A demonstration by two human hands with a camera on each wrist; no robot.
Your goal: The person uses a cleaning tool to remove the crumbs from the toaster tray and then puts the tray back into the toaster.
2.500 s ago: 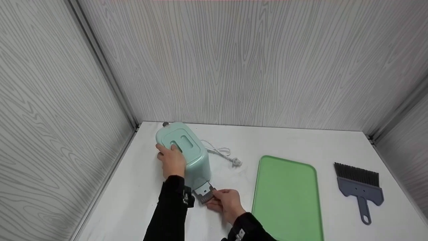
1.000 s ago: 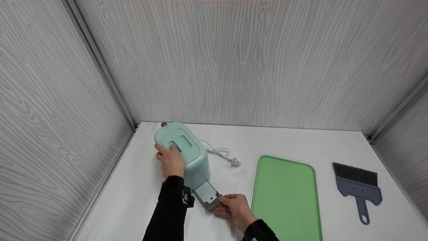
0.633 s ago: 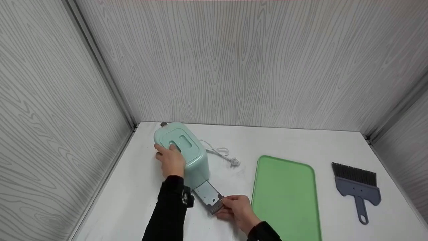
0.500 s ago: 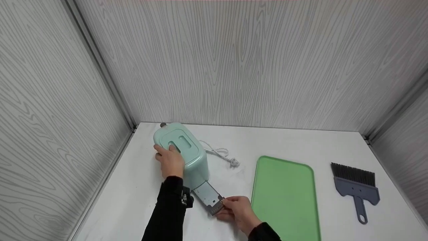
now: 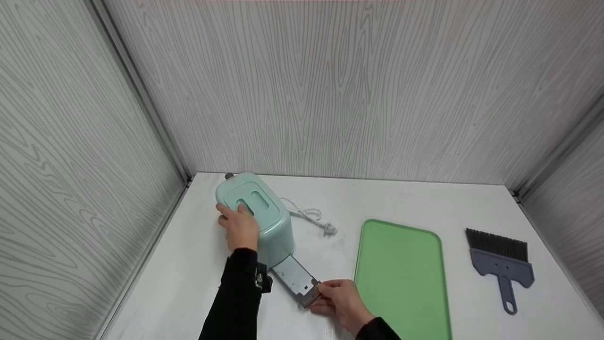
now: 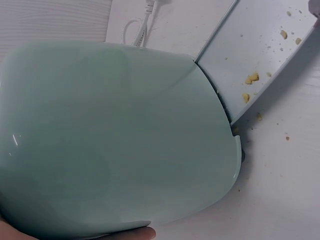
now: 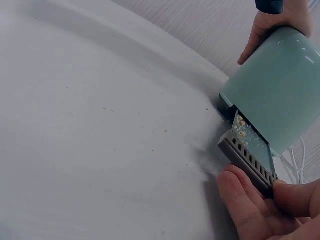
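A mint-green toaster (image 5: 264,215) stands at the left of the white table. My left hand (image 5: 241,229) grips it from above, thumb at a bread slot and fingers over its left side. Out of the near end slides a metal crumb tray (image 5: 291,274), its inner end still inside the toaster. At the tray's dark slotted front edge (image 7: 248,162), my right hand (image 5: 344,302) pinches it by the corner between thumb and fingers. Yellowish crumbs (image 6: 252,78) lie on the tray in the left wrist view.
Right of the toaster lies its white cord with a plug (image 5: 329,230). A green rectangular tray (image 5: 401,278) lies beside my right hand. Farther right is a dark blue hand brush (image 5: 502,264) with black bristles. Small crumbs dot the tabletop (image 7: 125,150). Panel walls border the table.
My right hand has moved toward me and to the right, drawing the crumb tray farther out of the toaster. The left hand has kept its grip on the toaster.
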